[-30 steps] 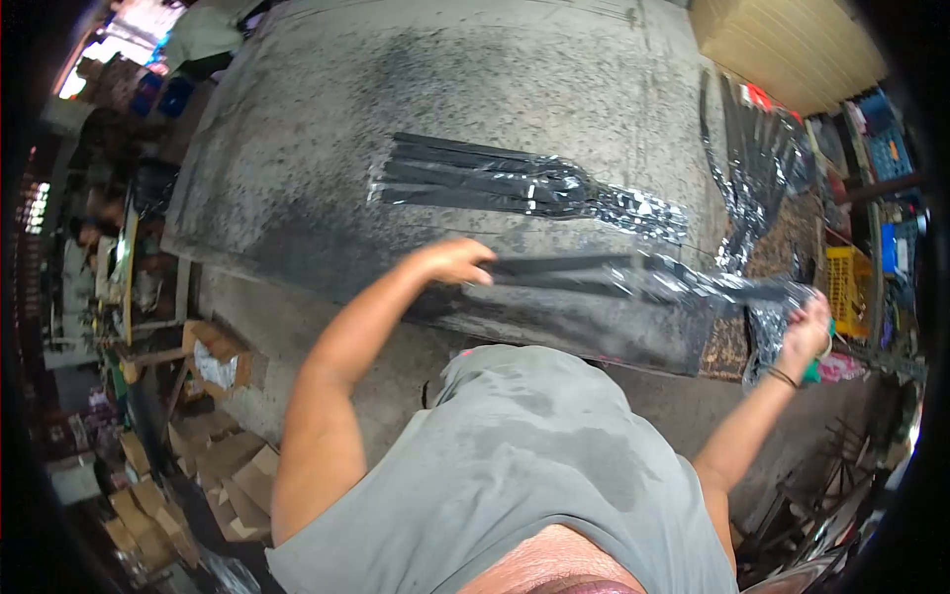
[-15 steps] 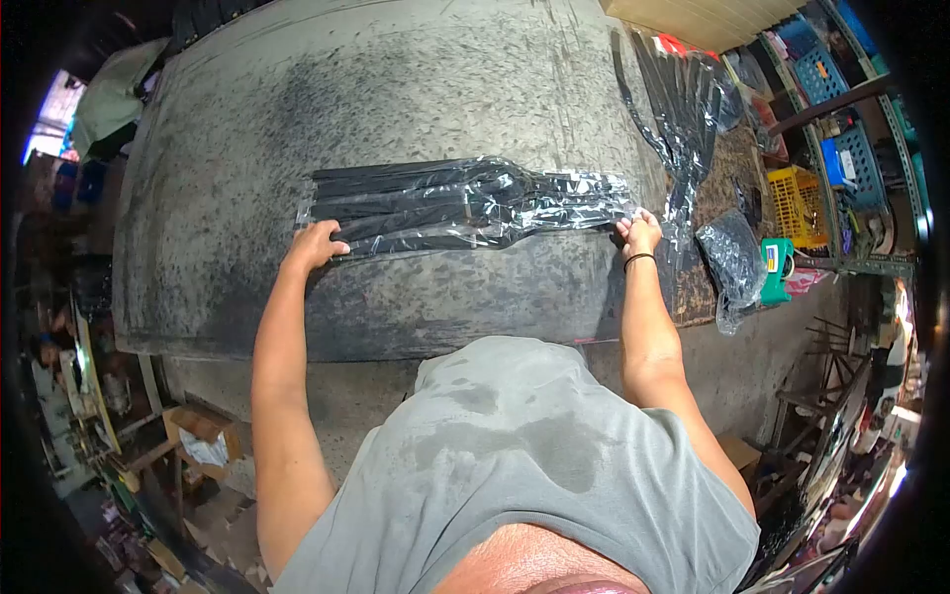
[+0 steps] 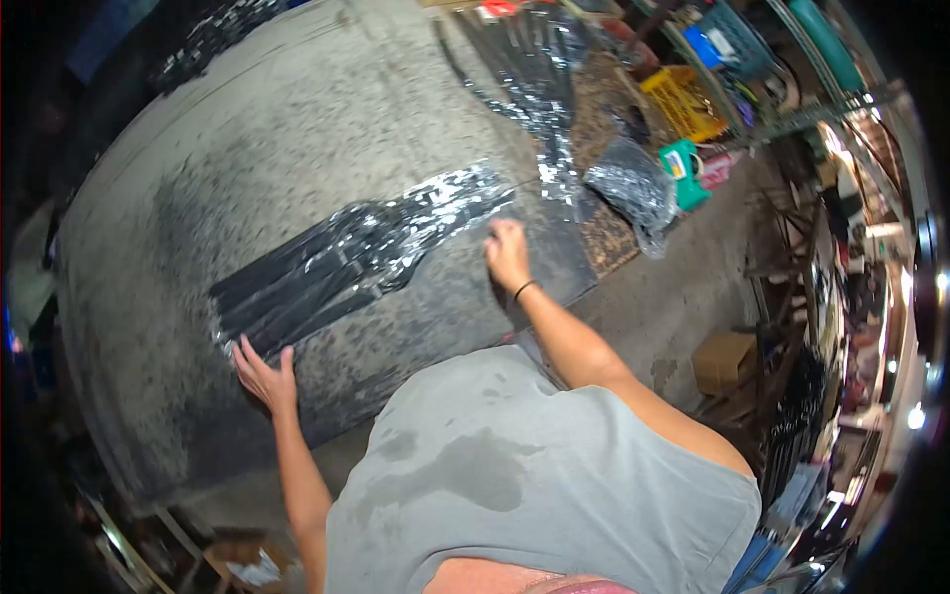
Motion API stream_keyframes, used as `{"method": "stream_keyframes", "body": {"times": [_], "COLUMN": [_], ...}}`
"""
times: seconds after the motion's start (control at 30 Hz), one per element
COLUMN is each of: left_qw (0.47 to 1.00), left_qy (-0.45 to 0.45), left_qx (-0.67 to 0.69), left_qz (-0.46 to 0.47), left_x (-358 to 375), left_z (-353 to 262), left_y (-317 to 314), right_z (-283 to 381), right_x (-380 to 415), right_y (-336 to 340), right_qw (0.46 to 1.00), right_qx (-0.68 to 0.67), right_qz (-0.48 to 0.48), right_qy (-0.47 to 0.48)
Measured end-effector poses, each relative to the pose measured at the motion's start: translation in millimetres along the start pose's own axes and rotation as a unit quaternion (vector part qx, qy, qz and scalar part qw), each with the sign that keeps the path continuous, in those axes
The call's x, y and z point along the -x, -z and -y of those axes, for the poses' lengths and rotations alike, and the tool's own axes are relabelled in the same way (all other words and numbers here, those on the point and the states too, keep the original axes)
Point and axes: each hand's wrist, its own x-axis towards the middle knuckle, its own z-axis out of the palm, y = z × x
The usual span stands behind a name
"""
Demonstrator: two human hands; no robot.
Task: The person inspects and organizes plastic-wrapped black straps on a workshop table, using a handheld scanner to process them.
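The left hand (image 3: 265,374) lies flat, holding nothing, at the near end of the bundle (image 3: 341,259) (black strips in plastic) on the table (image 3: 247,148). The right hand (image 3: 507,253) rests loosely beside its far end; its fingertips are hard to see.

A wrapped bundle (image 3: 346,257) lies mid-frame on the table (image 3: 247,129); more bundles (image 3: 534,69) upper right, a crate (image 3: 683,99) beyond.

left hand (image 3: 265,374) flat beside the plastic-wrapped black strips (image 3: 346,259) (on the grey table (image 3: 297,129)), right hand (image 3: 508,254) near their other end
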Motion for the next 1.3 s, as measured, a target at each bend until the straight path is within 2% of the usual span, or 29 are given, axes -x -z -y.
{"method": "stream_keyframes", "body": {"times": [0.07, 0.13, 0.2, 0.27, 0.33, 0.4, 0.43, 0.47, 0.6, 0.67, 0.77, 0.87, 0.9, 0.97, 1.13, 1.27, 1.3], "left_qw": [1.000, 0.996, 0.985, 0.985, 0.985, 0.971, 0.962, 0.962, 0.941, 0.928, 0.897, 0.878, 0.880, 0.874, 0.862, 0.851, 0.840], "left_qy": [-0.013, -0.085, -0.123, -0.115, -0.104, -0.181, -0.190, -0.194, -0.205, -0.212, -0.226, -0.323, -0.311, -0.360, -0.417, -0.470, -0.490], "left_qx": [-0.013, -0.012, -0.018, 0.012, 0.038, 0.114, 0.162, 0.157, 0.237, 0.274, 0.332, 0.289, 0.289, 0.278, 0.245, 0.184, 0.171], "left_qz": [-0.011, 0.018, 0.119, 0.125, 0.129, 0.109, 0.109, 0.108, 0.128, 0.139, 0.185, 0.203, 0.214, 0.172, 0.155, 0.146, 0.156], "left_x": [43.9, 87.5, 110.9, 110.4, 103.5, 96.1, 87.7, 81.4, 60.7, 58.2, 58.0, 41.5, 36.7, 21.5, -21.6, -54.2, -62.3], "left_z": [-19.4, -44.6, -78.6, -97.1, -109.2, -117.3, -137.1, -156.6, -249.7, -298.6, -373.7, -431.3, -447.1, -473.5, -511.0, -535.0, -539.0], "left_y": [-20.9, -38.7, -34.9, -38.4, -45.8, -58.4, -54.1, -57.0, -72.9, -92.7, -112.5, -123.6, -127.4, -133.5, -144.8, -157.2, -162.9], "right_z": [20.3, 18.3, 13.1, 1.3, -17.8, -36.9, -45.6, -55.1, -107.0, -133.6, -186.7, -224.8, -232.2, -240.9, -239.2, -229.0, -230.1], "right_x": [36.6, 60.0, 76.6, 80.1, 78.8, 73.9, 71.4, 69.2, 65.7, 64.5, 67.7, 80.8, 77.8, 68.0, 32.4, 7.3, 3.3], "right_y": [15.3, 29.7, 43.2, 57.0, 73.8, 97.3, 111.5, 125.9, 186.6, 220.9, 256.3, 299.5, 310.5, 326.9, 332.5, 304.5, 297.2], "right_qw": [0.993, 0.985, 0.987, 0.988, 0.995, 0.997, 0.997, 0.995, 0.988, 0.975, 0.959, 0.941, 0.942, 0.943, 0.975, 0.969, 0.960], "right_qx": [0.085, 0.087, 0.082, 0.073, 0.011, 0.010, 0.003, -0.006, -0.017, -0.014, -0.005, 0.020, 0.040, 0.057, 0.025, 0.034, 0.048], "right_qz": [0.076, 0.115, 0.103, 0.093, 0.092, 0.074, 0.065, 0.056, -0.054, -0.103, -0.172, -0.209, -0.213, -0.216, -0.112, -0.032, 0.020], "right_qy": [0.014, 0.094, 0.091, 0.098, 0.033, 0.013, -0.037, -0.087, -0.141, -0.197, -0.225, -0.266, -0.256, -0.248, -0.190, -0.241, -0.277]}}
